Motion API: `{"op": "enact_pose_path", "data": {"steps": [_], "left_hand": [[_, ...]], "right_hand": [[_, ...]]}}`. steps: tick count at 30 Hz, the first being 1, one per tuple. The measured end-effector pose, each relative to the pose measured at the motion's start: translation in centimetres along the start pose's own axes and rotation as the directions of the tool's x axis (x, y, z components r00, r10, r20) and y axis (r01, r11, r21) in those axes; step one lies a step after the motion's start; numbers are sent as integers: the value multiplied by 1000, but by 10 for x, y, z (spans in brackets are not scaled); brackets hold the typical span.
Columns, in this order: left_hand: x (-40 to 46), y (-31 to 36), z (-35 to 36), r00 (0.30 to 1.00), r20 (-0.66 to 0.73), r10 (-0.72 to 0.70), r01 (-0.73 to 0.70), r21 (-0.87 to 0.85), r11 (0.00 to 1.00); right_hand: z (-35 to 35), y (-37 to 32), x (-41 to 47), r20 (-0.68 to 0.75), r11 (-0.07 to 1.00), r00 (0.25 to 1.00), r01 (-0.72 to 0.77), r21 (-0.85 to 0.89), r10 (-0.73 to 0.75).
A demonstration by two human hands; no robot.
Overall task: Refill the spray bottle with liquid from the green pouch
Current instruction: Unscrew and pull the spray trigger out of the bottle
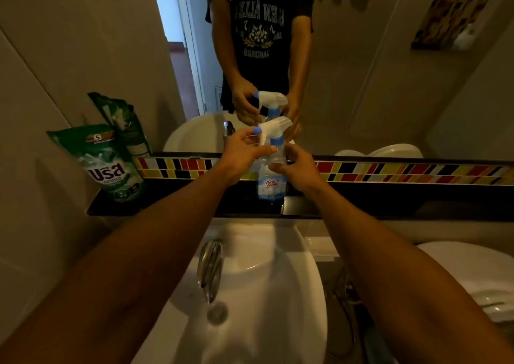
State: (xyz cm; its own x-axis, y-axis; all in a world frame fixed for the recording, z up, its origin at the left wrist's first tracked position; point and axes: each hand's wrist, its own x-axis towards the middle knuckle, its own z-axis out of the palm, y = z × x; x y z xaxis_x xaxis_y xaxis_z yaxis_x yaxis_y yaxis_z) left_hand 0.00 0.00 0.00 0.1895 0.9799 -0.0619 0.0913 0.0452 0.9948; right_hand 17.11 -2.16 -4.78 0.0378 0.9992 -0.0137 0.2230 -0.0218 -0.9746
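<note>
Head view: looking down over a bathroom sink, both arms stretched out to the dark shelf under the mirror.
Spray bottle (pixel 272 169): clear plastic with a blue and white label, standing upright on the black ledge (pixel 361 205) right behind the basin, roughly in the middle of the picture. White trigger head (pixel 274 128) with a blue collar and blue nozzle tip is on top.
Left hand (pixel 242 152): fingers curled around the trigger head from the left, thumb lying across the bottle's neck, so it's gripping the sprayer part.
Right hand (pixel 299 169): wrapped around the bottle's upper body from the right, closed on it. Can't really tell how tight, it's pretty dim in here.
Green pouch (pixel 107 162): sitting at the left end of the same ledge, leaning back against the wall, well apart from the bottle. Nobody's touching it. White lettering on the front, top looks sealed as far as I can see.
Mirror (pixel 361 85): shows the person's dark printed t-shirt and both hands on the bottle's reflection.
Tile strip (pixel 403 172): red, yellow, black and white mosaic running along under the mirror.
Sink (pixel 264 294): white basin below the ledge, chrome tap (pixel 210 266) on its left side.
Toilet (pixel 472 274): white, at the right edge.
</note>
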Motion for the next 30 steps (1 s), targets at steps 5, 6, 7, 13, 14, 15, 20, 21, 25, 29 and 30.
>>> {"op": "enact_pose_path", "data": {"steps": [5, 6, 7, 13, 14, 15, 20, 21, 25, 29, 30], "left_hand": [[11, 1, 5, 999, 46, 16, -15, -30, 999], [12, 1, 7, 999, 42, 26, -25, -35, 999], [13, 1, 8, 999, 38, 33, -31, -46, 998], [16, 0, 8, 999, 16, 49, -48, -51, 998], [16, 1, 7, 999, 15, 52, -51, -52, 997], [15, 3, 7, 998, 10, 55, -54, -56, 997], [10, 18, -6, 996, -10, 88, -89, -70, 994], [8, 21, -11, 995, -19, 102, -103, -71, 992], [0, 35, -34, 989, -61, 137, -144, -111, 983], [-7, 52, -60, 985, -104, 139, -157, -200, 967], [-9, 57, -67, 984, -118, 137, -160, -215, 963]], "right_hand": [[2, -3, 11, 56, 1000, 998, -3, -1, 3], [2, -3, 12, 53, 1000, 999, 4, 2, -4], [2, -2, 13, 56, 1000, 998, 11, 6, -11], [2, -2, 12, 72, 1000, 997, 0, 12, -1], [3, -2, 11, 67, 1000, 998, 3, 14, -4], [3, -2, 10, 61, 1000, 998, 7, 13, -7], [10, -6, 5, 54, 1000, 999, -1, -21, 2], [12, -7, 4, 48, 1000, 999, -5, -31, 6], [19, -12, -4, 33, 994, 999, -1, -109, 4], [26, -19, -15, 38, 991, 999, -21, -131, 26], [28, -21, -18, 33, 990, 999, -24, -136, 29]]}}
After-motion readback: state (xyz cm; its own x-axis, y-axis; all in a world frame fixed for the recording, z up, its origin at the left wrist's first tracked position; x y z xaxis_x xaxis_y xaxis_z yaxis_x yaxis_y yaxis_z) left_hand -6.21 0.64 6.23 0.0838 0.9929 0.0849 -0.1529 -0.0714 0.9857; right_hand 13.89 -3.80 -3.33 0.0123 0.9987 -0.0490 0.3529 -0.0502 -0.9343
